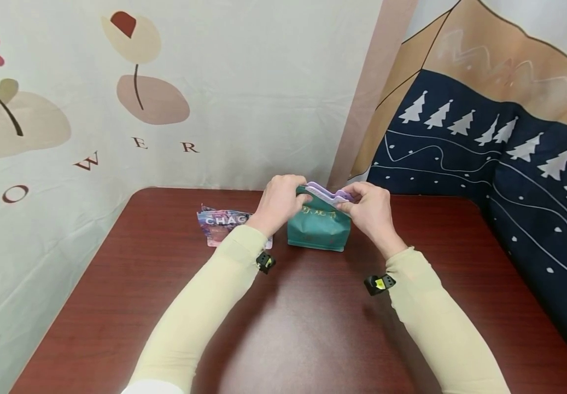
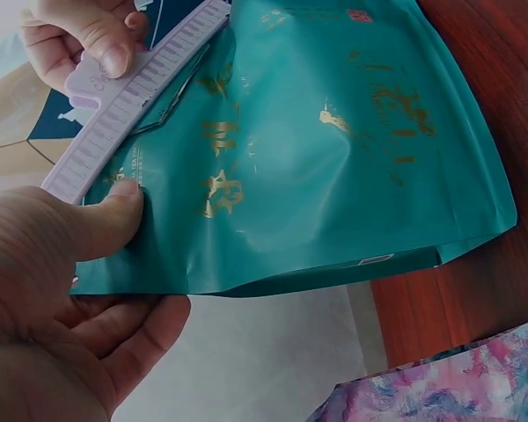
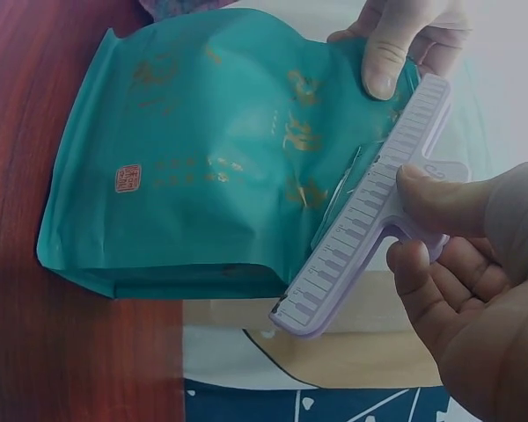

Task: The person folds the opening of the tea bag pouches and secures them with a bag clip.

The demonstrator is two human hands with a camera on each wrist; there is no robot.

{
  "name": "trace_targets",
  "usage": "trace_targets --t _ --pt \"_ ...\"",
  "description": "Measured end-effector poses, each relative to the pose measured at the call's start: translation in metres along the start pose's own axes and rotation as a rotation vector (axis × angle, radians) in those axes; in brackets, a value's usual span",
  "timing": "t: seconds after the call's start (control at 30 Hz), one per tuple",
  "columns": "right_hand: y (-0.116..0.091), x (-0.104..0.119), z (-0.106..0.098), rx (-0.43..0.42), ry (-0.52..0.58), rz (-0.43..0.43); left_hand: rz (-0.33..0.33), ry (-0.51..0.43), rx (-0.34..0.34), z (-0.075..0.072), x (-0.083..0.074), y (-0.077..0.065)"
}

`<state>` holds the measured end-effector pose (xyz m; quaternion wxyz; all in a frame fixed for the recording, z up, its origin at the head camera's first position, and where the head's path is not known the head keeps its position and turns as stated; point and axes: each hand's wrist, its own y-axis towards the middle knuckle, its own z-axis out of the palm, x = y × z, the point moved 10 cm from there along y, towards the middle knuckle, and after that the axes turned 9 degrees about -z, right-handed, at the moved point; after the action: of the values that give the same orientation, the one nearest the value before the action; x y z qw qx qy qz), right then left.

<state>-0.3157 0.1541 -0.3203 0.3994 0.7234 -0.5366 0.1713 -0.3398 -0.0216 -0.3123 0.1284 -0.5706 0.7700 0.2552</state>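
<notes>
A teal pouch with gold lettering (image 1: 319, 229) stands on the table, its top edge raised between both hands. My left hand (image 1: 281, 200) pinches a top corner of it, thumb on the front face and fingers behind. My right hand (image 1: 373, 210) holds a lilac bag clip (image 3: 361, 220) printed with piano keys, pressing its handle between thumb and fingers. The clip lies slantwise along the top of the pouch (image 2: 334, 158). Whether its jaws grip the pouch is hard to tell.
A pink and blue patterned pouch (image 1: 221, 223) stands on the brown table (image 1: 293, 328), left of the teal one and partly behind my left forearm. Printed cloths hang behind the table and along its right side.
</notes>
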Motion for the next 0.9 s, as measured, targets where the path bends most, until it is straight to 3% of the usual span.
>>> trace_targets --t 0.33,0.9 --pt "0.0012 0.0011 0.0014 -0.01 -0.014 -0.009 -0.038 -0.012 0.01 0.0 0.0029 -0.0006" --pt "0.0005 -0.0001 0.0009 -0.016 -0.001 0.001 -0.042 0.001 0.011 0.0003 0.0029 -0.0001"
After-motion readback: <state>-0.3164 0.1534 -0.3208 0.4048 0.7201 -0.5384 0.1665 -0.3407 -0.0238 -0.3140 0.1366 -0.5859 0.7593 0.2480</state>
